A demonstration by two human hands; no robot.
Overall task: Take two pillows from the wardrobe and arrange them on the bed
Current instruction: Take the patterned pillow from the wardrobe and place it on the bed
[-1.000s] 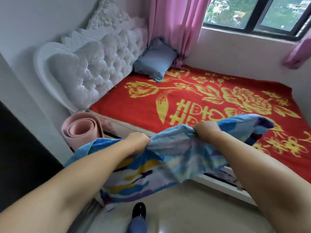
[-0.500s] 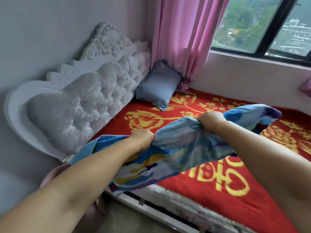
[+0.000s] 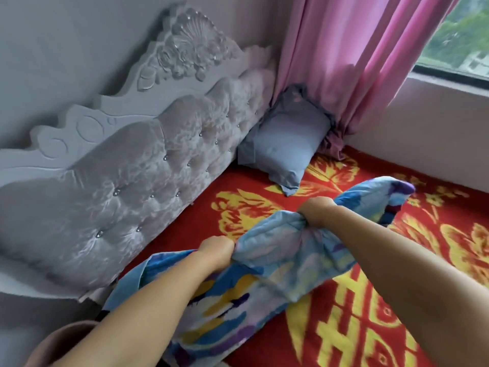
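**Pillow gripped in both hands above the bed**

Pillow (image 3: 267, 276) in a blue, yellow and purple print hangs low over the near part of the bed (image 3: 370, 313), bunched along its top edge. The left hand (image 3: 217, 249) is fisted tight on the cloth near the middle of that edge; the right hand (image 3: 316, 210) is clenched on it further along, with one corner flopping out beyond the knuckles. Both forearms reach forward from the bottom of the view. Beneath lies a red bedspread with yellow flowers. Further back, a second, pale blue pillow (image 3: 284, 144) leans in the corner against the tufted grey headboard (image 3: 127, 181), touching the pink curtain (image 3: 352, 56).
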